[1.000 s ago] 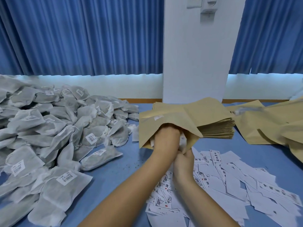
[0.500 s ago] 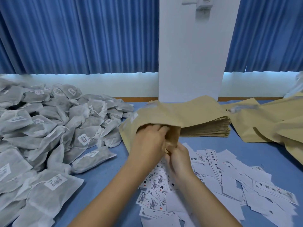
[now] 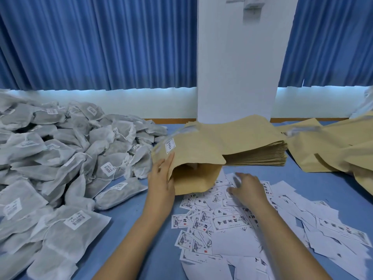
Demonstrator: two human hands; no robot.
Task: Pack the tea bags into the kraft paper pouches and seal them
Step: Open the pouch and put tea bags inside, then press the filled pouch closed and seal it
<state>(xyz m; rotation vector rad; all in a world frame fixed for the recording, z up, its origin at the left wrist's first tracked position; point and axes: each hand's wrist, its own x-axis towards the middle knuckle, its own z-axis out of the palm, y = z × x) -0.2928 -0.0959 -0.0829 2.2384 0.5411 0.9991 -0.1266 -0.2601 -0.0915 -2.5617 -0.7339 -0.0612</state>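
Note:
A kraft pouch (image 3: pixel 193 152) with a small white sticker lies tilted against the stack of flat pouches (image 3: pixel 254 156), its mouth gaping toward me. Something white, likely a tea bag (image 3: pixel 193 165), shows just inside the mouth. My left hand (image 3: pixel 161 178) holds the pouch at its left edge, fingers along the outside and thumb hidden behind the paper. My right hand (image 3: pixel 247 188) hovers low over the scattered paper labels (image 3: pixel 222 223) with fingers spread, holding nothing. A big heap of grey mesh tea bags (image 3: pixel 66 158) fills the left of the table.
The blue table (image 3: pixel 139 215) runs under everything. More kraft pouches (image 3: pixel 333 146) lie loose at the back right. A white pillar (image 3: pixel 236 77) and blue curtains stand behind the table. Labels spread from the centre to the near right edge.
My left hand has come out of the pouch mouth and now holds its left edge. My right hand let go of the pouch and moved right over the labels.

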